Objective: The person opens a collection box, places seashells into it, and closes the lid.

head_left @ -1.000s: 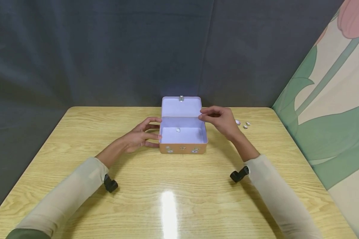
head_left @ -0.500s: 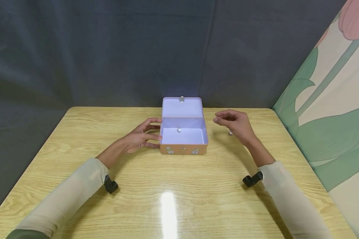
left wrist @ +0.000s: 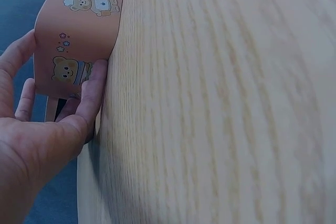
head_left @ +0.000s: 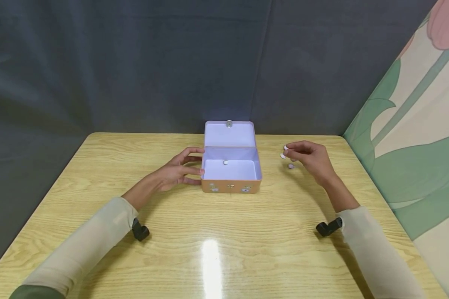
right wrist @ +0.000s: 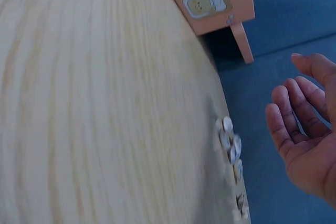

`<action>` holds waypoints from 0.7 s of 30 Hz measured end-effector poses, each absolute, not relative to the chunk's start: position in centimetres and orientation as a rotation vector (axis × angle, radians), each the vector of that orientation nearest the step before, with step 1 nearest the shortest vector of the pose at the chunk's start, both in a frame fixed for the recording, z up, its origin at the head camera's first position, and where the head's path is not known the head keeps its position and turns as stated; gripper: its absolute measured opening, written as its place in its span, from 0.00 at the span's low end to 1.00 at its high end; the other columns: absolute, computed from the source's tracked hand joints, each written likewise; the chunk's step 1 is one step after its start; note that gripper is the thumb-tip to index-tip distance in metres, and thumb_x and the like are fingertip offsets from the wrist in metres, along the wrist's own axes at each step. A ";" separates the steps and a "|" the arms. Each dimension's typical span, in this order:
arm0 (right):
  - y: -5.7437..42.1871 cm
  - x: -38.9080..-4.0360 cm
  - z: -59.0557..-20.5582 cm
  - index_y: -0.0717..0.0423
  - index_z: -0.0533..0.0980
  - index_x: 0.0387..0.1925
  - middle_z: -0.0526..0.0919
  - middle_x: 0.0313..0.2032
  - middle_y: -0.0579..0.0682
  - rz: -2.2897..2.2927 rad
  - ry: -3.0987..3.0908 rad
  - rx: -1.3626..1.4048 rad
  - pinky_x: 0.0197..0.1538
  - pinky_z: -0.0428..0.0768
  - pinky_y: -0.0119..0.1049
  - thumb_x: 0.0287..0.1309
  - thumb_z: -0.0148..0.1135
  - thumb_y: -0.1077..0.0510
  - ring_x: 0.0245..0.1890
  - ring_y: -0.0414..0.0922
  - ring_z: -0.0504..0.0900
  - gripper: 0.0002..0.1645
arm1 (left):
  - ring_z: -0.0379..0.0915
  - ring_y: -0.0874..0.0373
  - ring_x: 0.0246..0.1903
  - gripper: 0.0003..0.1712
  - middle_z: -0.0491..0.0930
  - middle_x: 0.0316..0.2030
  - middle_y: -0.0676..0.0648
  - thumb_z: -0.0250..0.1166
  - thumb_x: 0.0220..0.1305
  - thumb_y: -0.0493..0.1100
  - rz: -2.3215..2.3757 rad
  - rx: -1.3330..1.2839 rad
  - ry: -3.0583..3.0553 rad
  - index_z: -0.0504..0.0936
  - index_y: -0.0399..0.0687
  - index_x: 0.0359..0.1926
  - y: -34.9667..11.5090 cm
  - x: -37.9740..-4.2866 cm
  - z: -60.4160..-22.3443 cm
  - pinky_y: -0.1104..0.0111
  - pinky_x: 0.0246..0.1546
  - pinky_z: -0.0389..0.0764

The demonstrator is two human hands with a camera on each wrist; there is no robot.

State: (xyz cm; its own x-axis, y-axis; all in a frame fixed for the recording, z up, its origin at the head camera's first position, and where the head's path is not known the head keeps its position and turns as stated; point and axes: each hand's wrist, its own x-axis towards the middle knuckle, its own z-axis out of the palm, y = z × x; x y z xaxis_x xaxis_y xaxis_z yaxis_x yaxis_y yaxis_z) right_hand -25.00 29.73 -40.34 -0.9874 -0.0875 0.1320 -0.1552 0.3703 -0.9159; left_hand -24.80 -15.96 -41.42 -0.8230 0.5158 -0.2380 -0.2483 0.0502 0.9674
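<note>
Backdrop: dark curtain (head_left: pixel 134 74), with a floral panel (head_left: pixel 426 166) to the right.
Table: wood-grain table (head_left: pixel 172 224) carrying everything.
Box: orange box (head_left: pixel 222 189) at the far middle, its lilac lid (head_left: pixel 230 135) propped open, which probably leaves the inside reachable.
Left grip: left grip (head_left: pixel 172 170) has fingers spread against the box's left end, not clenched, likely to steady it.
Right grip: right grip (head_left: pixel 310 158) is loosely curved above loose pieces, seemingly empty, perhaps placed there to reach them.
Pieces: one piece (head_left: pixel 225 162) lies inside the box; small pale pieces (head_left: pixel 291 166) sit on the table to its right, presumably for easy reach.
Markings: cartoon bears (left wrist: pixel 81 2) and stars; no brand or writing can be read.
</note>
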 end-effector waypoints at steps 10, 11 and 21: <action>32.0 -24.9 -41.3 0.69 0.84 0.64 0.90 0.42 0.22 1.602 -2.669 0.133 0.51 0.87 0.21 0.76 0.75 0.52 0.45 0.26 0.87 0.27 | 0.72 0.35 0.73 0.46 0.54 0.84 0.35 0.68 0.78 0.31 1.828 0.278 1.784 0.57 0.53 0.87 -16.0 -25.0 -41.7 0.43 0.66 0.91; 32.2 -24.9 -41.4 0.69 0.84 0.65 0.89 0.42 0.21 1.582 -2.687 0.130 0.51 0.86 0.19 0.76 0.75 0.52 0.45 0.25 0.86 0.28 | 0.72 0.35 0.73 0.45 0.54 0.84 0.35 0.68 0.78 0.31 1.829 0.277 1.785 0.58 0.54 0.86 -16.0 -25.0 -41.7 0.43 0.66 0.91; 33.8 -25.0 -42.5 0.72 0.81 0.67 0.91 0.48 0.26 1.652 -2.781 0.174 0.51 0.85 0.18 0.77 0.74 0.56 0.47 0.23 0.87 0.29 | 0.73 0.36 0.72 0.43 0.55 0.84 0.36 0.69 0.78 0.32 1.834 0.274 1.783 0.60 0.55 0.85 -16.0 -25.0 -41.8 0.44 0.65 0.92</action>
